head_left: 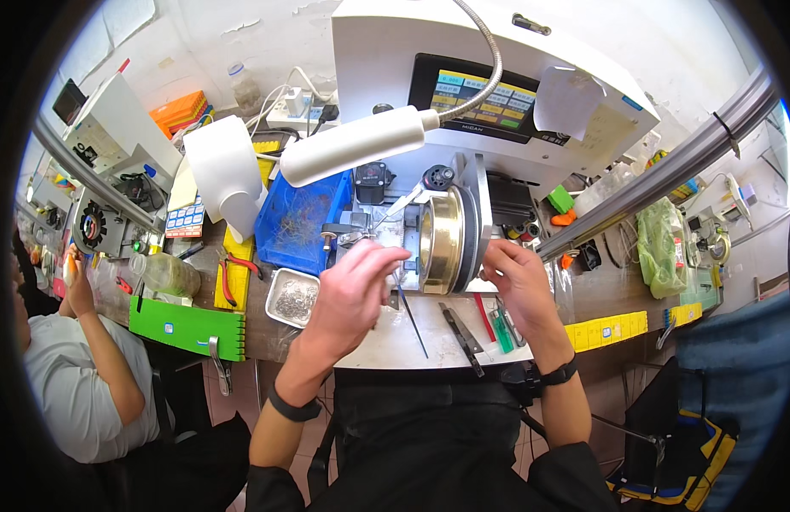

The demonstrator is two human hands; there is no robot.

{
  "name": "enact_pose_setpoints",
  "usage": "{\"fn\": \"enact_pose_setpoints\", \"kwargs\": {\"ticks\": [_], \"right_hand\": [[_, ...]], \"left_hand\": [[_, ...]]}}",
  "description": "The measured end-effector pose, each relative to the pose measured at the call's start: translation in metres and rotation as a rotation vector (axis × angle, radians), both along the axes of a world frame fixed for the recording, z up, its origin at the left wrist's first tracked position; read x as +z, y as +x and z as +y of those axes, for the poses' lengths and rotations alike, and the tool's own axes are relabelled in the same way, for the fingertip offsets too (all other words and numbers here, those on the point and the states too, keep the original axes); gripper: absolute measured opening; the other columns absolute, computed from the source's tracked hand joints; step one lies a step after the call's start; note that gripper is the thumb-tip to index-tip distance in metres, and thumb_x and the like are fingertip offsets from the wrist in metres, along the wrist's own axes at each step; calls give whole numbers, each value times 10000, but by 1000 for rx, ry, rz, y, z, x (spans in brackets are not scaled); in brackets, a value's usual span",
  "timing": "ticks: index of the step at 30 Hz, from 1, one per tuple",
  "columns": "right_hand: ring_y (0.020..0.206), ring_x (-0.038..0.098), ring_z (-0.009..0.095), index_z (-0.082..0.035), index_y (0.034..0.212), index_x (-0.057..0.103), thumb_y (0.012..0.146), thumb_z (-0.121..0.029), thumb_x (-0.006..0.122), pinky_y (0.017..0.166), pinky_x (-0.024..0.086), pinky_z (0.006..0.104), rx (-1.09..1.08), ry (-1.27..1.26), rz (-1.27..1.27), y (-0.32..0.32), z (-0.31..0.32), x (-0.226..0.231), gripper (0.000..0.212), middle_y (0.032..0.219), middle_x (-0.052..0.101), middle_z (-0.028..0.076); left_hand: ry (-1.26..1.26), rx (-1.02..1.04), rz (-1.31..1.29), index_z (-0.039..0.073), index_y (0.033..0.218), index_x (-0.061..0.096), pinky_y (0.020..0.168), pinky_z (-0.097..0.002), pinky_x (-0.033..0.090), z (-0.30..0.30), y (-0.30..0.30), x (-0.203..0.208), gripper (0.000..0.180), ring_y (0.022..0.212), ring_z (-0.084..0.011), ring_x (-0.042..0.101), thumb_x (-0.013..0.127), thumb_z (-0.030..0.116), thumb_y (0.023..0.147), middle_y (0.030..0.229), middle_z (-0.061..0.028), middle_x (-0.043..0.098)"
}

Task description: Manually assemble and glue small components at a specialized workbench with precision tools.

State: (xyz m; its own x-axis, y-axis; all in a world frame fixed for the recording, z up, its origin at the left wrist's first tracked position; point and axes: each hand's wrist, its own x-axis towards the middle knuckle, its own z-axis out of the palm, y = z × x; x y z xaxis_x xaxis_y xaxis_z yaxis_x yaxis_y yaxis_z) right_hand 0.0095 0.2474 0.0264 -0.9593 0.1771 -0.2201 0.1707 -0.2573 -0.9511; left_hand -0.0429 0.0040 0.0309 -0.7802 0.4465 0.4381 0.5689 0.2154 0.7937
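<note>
My left hand (354,293) is in front of a metal clamp fixture (348,232), its bent fingers drawn together and reaching toward a brass-coloured drum (443,239). What its fingertips hold, if anything, is hidden or too small to name. On the drum's right side is a black disc (470,239). My right hand (516,286) is beside that disc's lower right edge, with curled fingers pressed together; I cannot make out anything in them. Under the hands, a thin dark rod (413,322) lies on the white work plate (386,354), near a dark flat tool (461,340).
A white lamp (361,145) hangs above the fixture, before a machine with a screen (476,98). At left are a blue tray (284,224) of fine wires, a white dish (292,298) of small bits and red-handled pliers (233,275). Another person (83,367) sits farther left.
</note>
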Motion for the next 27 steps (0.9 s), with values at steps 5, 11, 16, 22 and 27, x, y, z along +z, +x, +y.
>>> {"fn": "enact_pose_setpoints", "kwargs": {"ticks": [5, 11, 16, 22, 27], "right_hand": [[731, 483, 70, 19, 1085, 708, 989, -200, 630, 713, 411, 226, -35, -28, -98, 15, 8, 5, 252, 760, 538, -40], [773, 546, 83, 22, 1062, 703, 992, -204, 633, 745, 460, 236, 2, 15, -32, 8, 0, 3, 247, 794, 603, -17], [799, 568, 86, 13, 1067, 705, 997, -224, 637, 762, 474, 248, 16, 95, 51, -1, -11, -1, 257, 825, 653, 8], [931, 555, 86, 12, 1045, 738, 966, -140, 662, 846, 441, 250, 90, 281, 222, -13, -11, -7, 188, 1000, 638, 5], [1029, 557, 116, 7, 1038, 751, 895, -45, 691, 942, 423, 263, 155, 85, 251, -24, -14, -14, 164, 1133, 596, 20]], "left_hand": [[106, 181, -202, -21, 1070, 674, 523, -207, 471, -35, 10, 6, 159, 582, -60, 540, 534, 3, 999, 918, -44, 584], [127, 88, -247, 15, 1143, 672, 547, -242, 489, -5, 7, 16, 247, 572, -96, 571, 479, -29, 995, 999, -72, 615], [181, -145, -707, 25, 1263, 591, 530, -280, 476, 26, -5, 9, 303, 566, -113, 596, 422, 1, 1014, 837, -94, 597], [175, -269, -601, 9, 1336, 537, 395, -197, 400, 42, -26, -6, 315, 439, -50, 484, 390, 100, 1073, 832, -31, 626], [174, -367, -705, 8, 1343, 527, 396, -202, 416, 42, -29, -5, 325, 439, -55, 491, 366, 92, 1073, 873, -49, 644]]}}
